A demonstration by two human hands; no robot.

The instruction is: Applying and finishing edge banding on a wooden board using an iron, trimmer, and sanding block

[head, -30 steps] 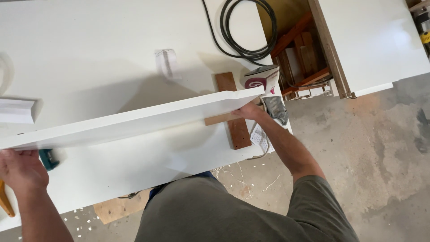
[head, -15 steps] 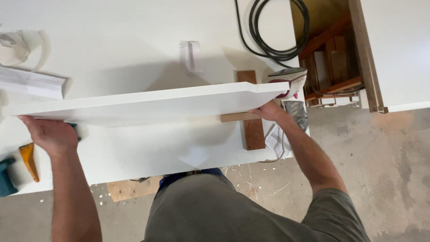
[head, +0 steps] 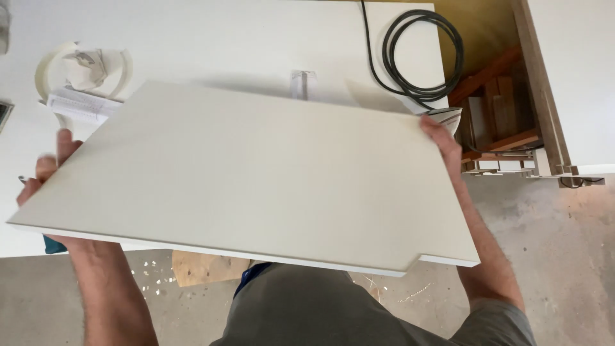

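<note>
— Holding up a big white board (head: 256,192), flat and tilted, over the white counter (head: 211,38). Looking stiff, smooth, maybe slippery, probably a bit heavy.

— Gripping where?

— Left hand (head: 48,170) wrapping the left edge, right hand (head: 442,144) closing on the far right corner. Best holding at both ends like that. Watching the little notch near the front corner.

— Anything nearby?

— Black cable (head: 419,57) coiling on the counter, tape roll (head: 83,70) with papers, wooden frame (head: 506,122) sitting close by the right end.
</note>
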